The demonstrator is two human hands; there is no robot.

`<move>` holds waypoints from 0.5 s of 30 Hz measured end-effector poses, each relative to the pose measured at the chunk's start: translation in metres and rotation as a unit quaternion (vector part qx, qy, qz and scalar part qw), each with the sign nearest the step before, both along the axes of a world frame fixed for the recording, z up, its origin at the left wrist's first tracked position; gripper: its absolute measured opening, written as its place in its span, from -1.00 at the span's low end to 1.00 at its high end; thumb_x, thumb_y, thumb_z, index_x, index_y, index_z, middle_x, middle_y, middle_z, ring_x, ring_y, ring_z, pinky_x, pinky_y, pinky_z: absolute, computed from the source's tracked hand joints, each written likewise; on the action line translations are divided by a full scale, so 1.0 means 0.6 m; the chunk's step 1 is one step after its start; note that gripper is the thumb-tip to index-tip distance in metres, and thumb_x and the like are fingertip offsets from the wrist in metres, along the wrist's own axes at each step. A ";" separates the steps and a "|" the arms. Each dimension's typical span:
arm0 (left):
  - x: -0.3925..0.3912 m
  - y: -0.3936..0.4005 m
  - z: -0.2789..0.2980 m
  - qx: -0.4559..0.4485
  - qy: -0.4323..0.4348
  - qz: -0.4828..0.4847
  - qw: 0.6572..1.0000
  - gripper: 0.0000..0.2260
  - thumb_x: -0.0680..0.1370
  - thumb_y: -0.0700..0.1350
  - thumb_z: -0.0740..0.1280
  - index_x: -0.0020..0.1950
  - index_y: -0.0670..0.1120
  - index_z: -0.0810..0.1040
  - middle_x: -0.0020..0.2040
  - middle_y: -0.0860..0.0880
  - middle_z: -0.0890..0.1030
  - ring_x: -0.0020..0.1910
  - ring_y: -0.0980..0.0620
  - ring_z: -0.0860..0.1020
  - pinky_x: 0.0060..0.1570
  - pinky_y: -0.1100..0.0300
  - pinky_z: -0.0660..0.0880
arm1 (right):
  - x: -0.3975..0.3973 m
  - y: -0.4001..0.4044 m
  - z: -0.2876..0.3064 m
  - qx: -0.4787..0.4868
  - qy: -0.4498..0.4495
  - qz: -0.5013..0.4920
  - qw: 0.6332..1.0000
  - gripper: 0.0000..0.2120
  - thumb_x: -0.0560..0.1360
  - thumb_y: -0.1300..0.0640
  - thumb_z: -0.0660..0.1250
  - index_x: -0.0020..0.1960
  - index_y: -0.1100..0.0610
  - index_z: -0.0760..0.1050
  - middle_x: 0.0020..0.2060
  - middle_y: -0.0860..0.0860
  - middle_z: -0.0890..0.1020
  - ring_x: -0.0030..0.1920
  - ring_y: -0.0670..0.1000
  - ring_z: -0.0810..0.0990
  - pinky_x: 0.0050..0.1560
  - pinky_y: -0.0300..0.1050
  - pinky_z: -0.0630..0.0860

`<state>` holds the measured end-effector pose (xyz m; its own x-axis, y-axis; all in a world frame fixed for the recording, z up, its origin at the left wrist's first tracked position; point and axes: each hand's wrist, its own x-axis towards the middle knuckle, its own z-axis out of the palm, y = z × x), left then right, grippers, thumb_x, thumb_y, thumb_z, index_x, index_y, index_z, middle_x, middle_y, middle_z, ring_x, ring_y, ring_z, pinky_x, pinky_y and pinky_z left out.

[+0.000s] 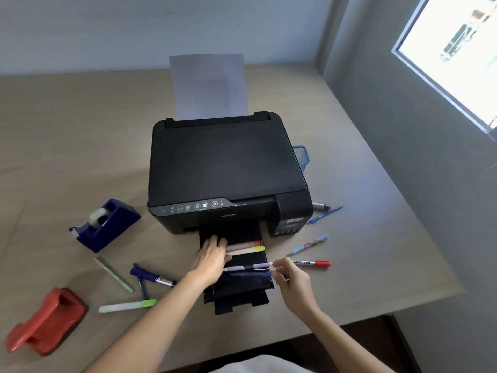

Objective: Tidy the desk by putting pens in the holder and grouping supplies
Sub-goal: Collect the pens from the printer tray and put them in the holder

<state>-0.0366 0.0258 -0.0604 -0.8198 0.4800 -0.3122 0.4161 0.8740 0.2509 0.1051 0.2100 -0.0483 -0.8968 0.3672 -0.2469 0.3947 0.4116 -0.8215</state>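
A black printer (pixel 226 168) stands mid-desk with its output tray (pixel 239 294) pulled out. On the tray lie a yellow-tipped highlighter (pixel 248 249), an orange-tipped one (pixel 246 243) and a lilac pen (pixel 248 267). My left hand (pixel 212 258) rests flat on the tray's left side, over the ends of the highlighters. My right hand (pixel 289 275) pinches the lilac pen's right end. A blue mesh pen holder (pixel 301 156) peeks out behind the printer's right side.
Left of the tray lie a green-tipped highlighter (pixel 126 306), a blue marker (pixel 153 276) and a pale green pen (pixel 114 274). A blue tape dispenser (pixel 103 224) and a red stapler (pixel 45 321) sit further left. To the right lie a red marker (pixel 313 263), a patterned pen (pixel 309 244) and a blue pen (pixel 325 214).
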 end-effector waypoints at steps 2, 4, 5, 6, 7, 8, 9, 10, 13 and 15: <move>0.003 -0.006 0.001 -0.006 0.005 -0.012 1.000 -0.70 0.62 -0.01 0.19 0.27 -0.16 0.42 0.22 -0.14 0.47 0.20 -0.14 0.47 0.09 -0.02 0.51 | -0.014 0.000 -0.007 -0.020 -0.046 -0.025 0.998 -0.93 0.57 0.17 0.26 0.01 0.02 0.47 -0.22 -0.04 0.59 -0.21 -0.10 0.54 -0.28 -0.44 0.42; 0.008 -0.012 0.006 -0.004 0.004 -0.011 1.000 -0.71 0.65 0.00 0.14 0.24 -0.16 0.43 0.20 -0.14 0.49 0.19 -0.14 0.48 0.09 -0.03 0.50 | -0.028 -0.001 -0.013 -0.031 -0.082 -0.046 0.995 -0.82 0.57 0.13 0.24 0.16 0.13 0.47 -0.13 0.05 0.61 -0.12 -0.02 0.55 -0.14 -0.31 0.44; 0.011 -0.015 0.009 0.000 0.000 -0.007 1.000 -0.72 0.65 0.00 0.12 0.21 -0.17 0.44 0.18 -0.14 0.51 0.17 -0.15 0.50 0.08 -0.03 0.51 | -0.034 -0.002 -0.014 -0.035 -0.097 -0.051 0.993 -0.78 0.57 0.12 0.26 0.19 0.13 0.46 -0.11 0.08 0.60 -0.10 0.00 0.55 -0.08 -0.23 0.45; 0.014 -0.018 0.012 0.006 -0.006 -0.002 1.000 -0.73 0.66 0.00 0.11 0.18 -0.17 0.44 0.15 -0.15 0.53 0.14 -0.16 0.53 0.05 -0.04 0.51 | -0.040 -0.004 -0.014 -0.040 -0.107 -0.053 0.992 -0.77 0.56 0.10 0.28 0.20 0.11 0.45 -0.09 0.09 0.59 -0.08 0.02 0.54 -0.05 -0.18 0.45; 0.017 -0.022 0.015 0.015 -0.018 0.006 1.000 -0.74 0.66 -0.01 0.11 0.14 -0.18 0.43 0.11 -0.16 0.56 0.09 -0.18 0.56 0.01 -0.04 0.52 | -0.044 -0.006 -0.012 -0.046 -0.117 -0.055 0.991 -0.77 0.55 0.09 0.30 0.20 0.09 0.46 -0.09 0.09 0.57 -0.08 0.02 0.54 -0.04 -0.16 0.45; 0.020 -0.025 0.019 0.028 -0.033 0.018 0.999 -0.75 0.66 -0.01 0.11 0.10 -0.18 0.42 0.06 -0.17 0.59 0.02 -0.19 0.58 -0.06 -0.04 0.52 | -0.049 -0.006 -0.013 -0.052 -0.125 -0.057 0.989 -0.78 0.54 0.08 0.32 0.17 0.08 0.49 -0.10 0.08 0.56 -0.10 0.02 0.53 -0.07 -0.16 0.45; 0.023 -0.028 0.025 0.042 -0.051 0.032 0.997 -0.77 0.66 -0.01 0.11 0.05 -0.17 0.40 -0.01 -0.17 0.61 -0.06 -0.21 0.59 -0.14 -0.02 0.50 | -0.052 -0.006 -0.013 -0.056 -0.128 -0.063 0.988 -0.80 0.52 0.09 0.35 0.13 0.09 0.52 -0.14 0.07 0.56 -0.14 0.01 0.53 -0.11 -0.17 0.45; 0.027 -0.032 0.032 0.058 -0.067 0.045 0.995 -0.79 0.66 -0.02 0.12 0.00 -0.15 0.36 -0.08 -0.17 0.61 -0.15 -0.20 0.59 -0.21 0.00 0.47 | -0.054 -0.006 -0.013 -0.058 -0.125 -0.073 0.988 -0.84 0.51 0.10 0.37 0.07 0.11 0.55 -0.18 0.06 0.57 -0.19 0.01 0.52 -0.16 -0.18 0.45; 0.033 -0.043 0.062 0.109 -0.102 0.074 0.986 -0.82 0.65 -0.05 0.15 -0.10 -0.11 0.30 -0.15 -0.16 0.63 -0.27 -0.14 0.54 -0.24 -0.06 0.49 | -0.054 0.000 -0.007 -0.056 -0.110 -0.104 0.987 -0.95 0.46 0.16 0.42 -0.09 0.13 0.63 -0.27 0.07 0.59 -0.28 0.00 0.50 -0.20 -0.16 0.46; 0.032 -0.050 0.086 0.133 -0.121 0.073 0.981 -0.82 0.65 -0.07 0.16 -0.13 -0.09 0.33 -0.20 -0.09 0.61 -0.35 -0.02 0.48 -0.28 0.00 0.48 | -0.049 0.010 0.006 -0.058 -0.100 -0.098 0.988 -0.95 0.46 0.18 0.43 -0.17 0.13 0.64 -0.33 0.10 0.63 -0.34 -0.01 0.51 -0.23 -0.11 0.48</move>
